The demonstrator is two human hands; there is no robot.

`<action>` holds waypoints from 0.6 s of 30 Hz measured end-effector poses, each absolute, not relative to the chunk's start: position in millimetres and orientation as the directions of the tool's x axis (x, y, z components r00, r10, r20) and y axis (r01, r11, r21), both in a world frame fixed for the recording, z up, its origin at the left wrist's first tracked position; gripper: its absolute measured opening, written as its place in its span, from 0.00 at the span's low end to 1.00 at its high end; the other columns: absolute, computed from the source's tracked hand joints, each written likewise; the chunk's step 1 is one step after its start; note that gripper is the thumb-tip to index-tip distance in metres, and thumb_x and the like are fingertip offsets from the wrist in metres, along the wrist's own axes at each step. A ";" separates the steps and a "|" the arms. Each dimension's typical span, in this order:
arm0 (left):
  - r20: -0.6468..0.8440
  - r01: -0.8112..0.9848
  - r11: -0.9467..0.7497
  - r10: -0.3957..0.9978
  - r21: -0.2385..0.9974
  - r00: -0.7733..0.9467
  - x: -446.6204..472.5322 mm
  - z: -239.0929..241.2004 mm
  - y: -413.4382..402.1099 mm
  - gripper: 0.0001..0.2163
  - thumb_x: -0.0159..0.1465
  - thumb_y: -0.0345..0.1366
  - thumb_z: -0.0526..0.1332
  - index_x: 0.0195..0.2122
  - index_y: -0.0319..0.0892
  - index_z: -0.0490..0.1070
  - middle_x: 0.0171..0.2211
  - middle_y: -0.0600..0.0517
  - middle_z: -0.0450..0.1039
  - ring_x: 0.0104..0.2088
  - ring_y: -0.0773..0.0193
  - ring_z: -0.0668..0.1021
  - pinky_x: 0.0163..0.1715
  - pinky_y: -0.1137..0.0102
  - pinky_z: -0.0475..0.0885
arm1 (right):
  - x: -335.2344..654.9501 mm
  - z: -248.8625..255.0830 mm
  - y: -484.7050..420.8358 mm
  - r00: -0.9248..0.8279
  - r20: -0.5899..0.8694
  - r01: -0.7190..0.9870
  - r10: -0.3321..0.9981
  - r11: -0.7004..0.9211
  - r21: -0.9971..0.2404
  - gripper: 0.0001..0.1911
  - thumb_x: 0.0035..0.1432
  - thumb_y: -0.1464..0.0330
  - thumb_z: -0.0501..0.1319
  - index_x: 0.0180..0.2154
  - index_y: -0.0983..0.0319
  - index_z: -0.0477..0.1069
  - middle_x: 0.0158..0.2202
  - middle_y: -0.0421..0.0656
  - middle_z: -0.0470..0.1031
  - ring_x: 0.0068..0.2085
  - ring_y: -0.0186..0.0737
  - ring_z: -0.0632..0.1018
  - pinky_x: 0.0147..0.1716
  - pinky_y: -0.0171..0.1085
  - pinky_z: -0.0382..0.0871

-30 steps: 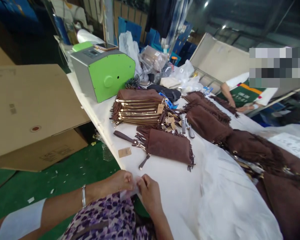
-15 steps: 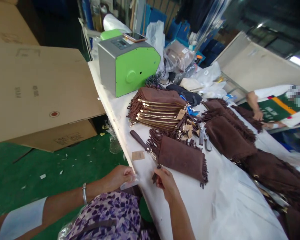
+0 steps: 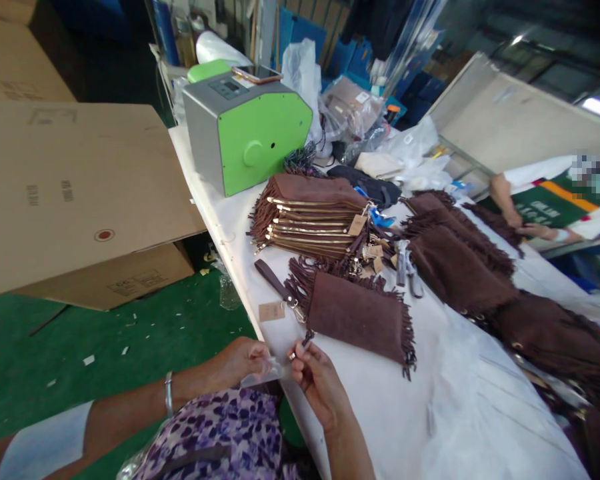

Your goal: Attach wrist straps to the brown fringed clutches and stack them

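Observation:
Pinched in my left hand (image 3: 247,360) is a small clear plastic bag (image 3: 265,375), held at the table's near edge. My right hand (image 3: 317,377), a little to its right, has its fingers closed on a dark brown zipper pull (image 3: 307,339) with a small metal end. That pull belongs to a brown fringed pouch (image 3: 357,313) lying flat on the white table (image 3: 370,413). A wrist strap (image 3: 273,277) with a metal clasp and a tan paper tag (image 3: 271,311) lie at the pouch's left end.
Behind the pouch are stacked brown pouches (image 3: 310,227) with gold zips. A green and grey machine (image 3: 265,140) carries a phone (image 3: 257,73). More brown bags (image 3: 460,273) lie right, where a co-worker's hands (image 3: 525,227) touch one. A large carton (image 3: 85,193) stands left.
My right hand has shifted slightly left, towards my left hand, and its fingers have turned so the pull's metal end shows. My left hand still holds the plastic bag.

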State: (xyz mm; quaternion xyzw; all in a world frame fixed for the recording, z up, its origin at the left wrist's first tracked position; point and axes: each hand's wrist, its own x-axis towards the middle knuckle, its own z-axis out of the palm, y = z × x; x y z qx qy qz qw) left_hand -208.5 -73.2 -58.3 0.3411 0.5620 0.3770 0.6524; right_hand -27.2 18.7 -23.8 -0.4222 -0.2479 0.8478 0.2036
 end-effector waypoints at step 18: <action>-0.541 -0.088 0.552 0.832 0.829 0.121 -193.0 -62.6 -57.1 0.13 0.50 0.43 0.66 0.27 0.37 0.71 0.25 0.54 0.73 0.29 0.63 0.73 0.30 0.73 0.65 | -27.7 -38.6 15.3 -0.480 -0.583 -0.038 0.656 -0.679 -0.733 0.24 0.47 0.53 0.72 0.26 0.62 0.62 0.16 0.32 0.60 0.18 0.23 0.54 0.17 0.27 0.45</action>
